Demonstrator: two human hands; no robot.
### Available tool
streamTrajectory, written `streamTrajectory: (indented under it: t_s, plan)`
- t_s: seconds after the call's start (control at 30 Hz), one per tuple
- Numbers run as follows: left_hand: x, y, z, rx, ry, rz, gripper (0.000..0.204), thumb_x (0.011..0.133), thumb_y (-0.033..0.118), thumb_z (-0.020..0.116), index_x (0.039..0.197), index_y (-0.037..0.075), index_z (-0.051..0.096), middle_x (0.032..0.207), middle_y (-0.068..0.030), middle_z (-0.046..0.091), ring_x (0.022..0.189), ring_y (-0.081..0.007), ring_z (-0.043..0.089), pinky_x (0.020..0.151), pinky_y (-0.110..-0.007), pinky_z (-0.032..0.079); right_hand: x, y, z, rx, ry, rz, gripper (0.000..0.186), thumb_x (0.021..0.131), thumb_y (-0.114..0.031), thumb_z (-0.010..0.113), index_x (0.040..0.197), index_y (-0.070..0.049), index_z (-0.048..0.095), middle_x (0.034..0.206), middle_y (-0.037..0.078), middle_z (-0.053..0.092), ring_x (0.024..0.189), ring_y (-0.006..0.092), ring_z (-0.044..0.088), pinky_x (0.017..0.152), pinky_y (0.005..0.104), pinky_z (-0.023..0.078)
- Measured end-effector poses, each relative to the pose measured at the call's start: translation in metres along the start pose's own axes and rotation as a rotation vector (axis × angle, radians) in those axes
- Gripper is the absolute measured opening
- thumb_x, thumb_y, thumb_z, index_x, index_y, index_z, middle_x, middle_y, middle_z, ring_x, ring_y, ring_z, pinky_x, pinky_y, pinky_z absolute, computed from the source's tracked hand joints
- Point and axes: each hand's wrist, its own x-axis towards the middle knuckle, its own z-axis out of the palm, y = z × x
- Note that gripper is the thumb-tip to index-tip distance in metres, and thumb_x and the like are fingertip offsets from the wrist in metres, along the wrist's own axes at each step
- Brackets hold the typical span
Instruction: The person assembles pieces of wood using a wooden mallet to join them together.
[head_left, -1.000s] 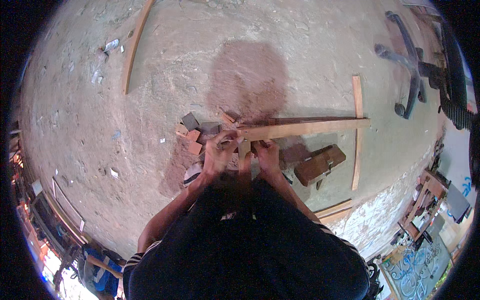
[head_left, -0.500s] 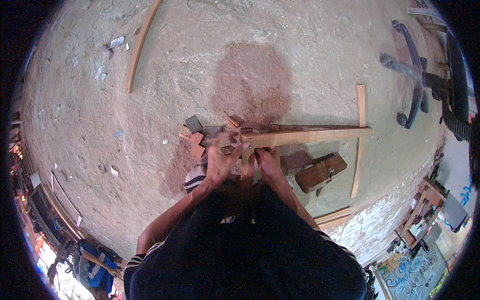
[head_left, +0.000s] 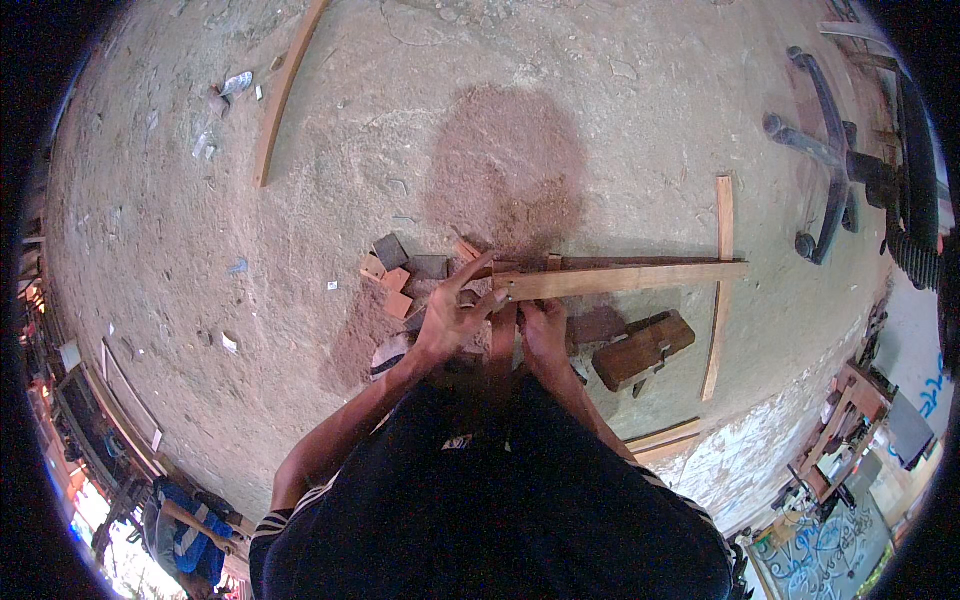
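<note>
You crouched over a sandy workshop floor (head_left: 330, 140), both hands working at the near end of a long wooden batten (head_left: 625, 281) that ran away to your right. Your left hand (head_left: 450, 318) lay spread across the joint, fingers (head_left: 468, 275) splayed and not closed on anything, the palm pressing down where the batten met a short upright strip of wood (head_left: 503, 335). Your right hand (head_left: 543, 335) sat just beside it, curled around that short strip, though how tightly it gripped could not be made out from above.

The batten's far end crossed a thinner lath (head_left: 719, 290) that ran at right angles to it; a second dark strip lay just behind the batten, touching along its length. A wooden hand plane (head_left: 643, 350) rested on the ground just to the right of your right forearm, near a dark offcut (head_left: 598, 325). A scatter of small wood blocks (head_left: 400, 278) lay to the left of your left hand (some reddish, some grey), and a patch of reddish sawdust (head_left: 510, 180) spread beyond the joint.

Farther off, another long plank (head_left: 284, 92) lay well apart at the upper left, and the black base of a wheeled chair (head_left: 825, 165) stood at the upper right. A pale board (head_left: 664, 438) lay near your right side.
</note>
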Motion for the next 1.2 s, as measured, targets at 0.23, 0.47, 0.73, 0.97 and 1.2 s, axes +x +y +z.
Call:
streamTrajectory:
  t_s: [0.23, 0.47, 0.73, 0.97, 1.2]
  plan:
    - [0.001, -0.002, 0.002, -0.022, 0.000, -0.029, 0.059, 0.093, 0.023, 0.072, 0.142, -0.001, 0.050, 0.127, -0.0229, 0.064, 0.100, -0.0230, 0.069, 0.079, -0.034, 0.059, -0.006, -0.010, 0.005, 0.000, 0.056, 0.050, 0.021, 0.095, -0.007, 0.061, 0.113, 0.003, 0.066, 0.107, 0.009, 0.069, 0.095, 0.0191, 0.064, 0.082, 0.0358, 0.054]
    - [0.005, -0.005, 0.001, 0.057, -0.020, 0.081, 0.052, 0.094, 0.020, 0.070, 0.136, -0.005, 0.053, 0.121, -0.0223, 0.067, 0.104, -0.0217, 0.068, 0.082, -0.036, 0.058, -0.004, -0.011, 0.005, -0.076, 0.038, -0.049, 0.017, 0.096, -0.007, 0.061, 0.110, -0.002, 0.069, 0.094, 0.001, 0.069, 0.078, 0.0084, 0.059, 0.063, 0.0261, 0.046]
    - [0.006, 0.004, 0.007, -0.031, -0.037, 0.017, 0.047, 0.094, 0.018, 0.069, 0.135, -0.001, 0.055, 0.114, -0.0162, 0.070, 0.099, -0.0175, 0.067, 0.079, -0.033, 0.058, -0.006, -0.005, 0.008, -0.290, 0.222, -0.190, 0.016, 0.093, -0.008, 0.064, 0.097, 0.006, 0.072, 0.093, 0.008, 0.073, 0.083, 0.0128, 0.062, 0.075, 0.0316, 0.051]
    - [0.012, 0.000, 0.006, -0.052, -0.069, -0.042, 0.047, 0.095, 0.018, 0.068, 0.137, 0.001, 0.055, 0.116, -0.0152, 0.070, 0.096, -0.0159, 0.066, 0.077, -0.031, 0.057, -0.007, -0.010, 0.008, -0.246, 0.225, -0.142, 0.019, 0.090, -0.011, 0.068, 0.093, 0.006, 0.073, 0.086, 0.012, 0.075, 0.079, 0.0143, 0.064, 0.075, 0.0344, 0.052]
    - [0.014, 0.001, 0.004, 0.038, -0.058, -0.033, 0.046, 0.093, 0.016, 0.070, 0.133, -0.001, 0.057, 0.120, -0.0188, 0.068, 0.104, -0.0216, 0.067, 0.086, -0.035, 0.056, -0.011, -0.012, -0.004, -0.688, 0.147, -0.188, 0.021, 0.090, -0.014, 0.069, 0.103, 0.003, 0.070, 0.087, 0.015, 0.074, 0.075, 0.0162, 0.067, 0.067, 0.0345, 0.053]
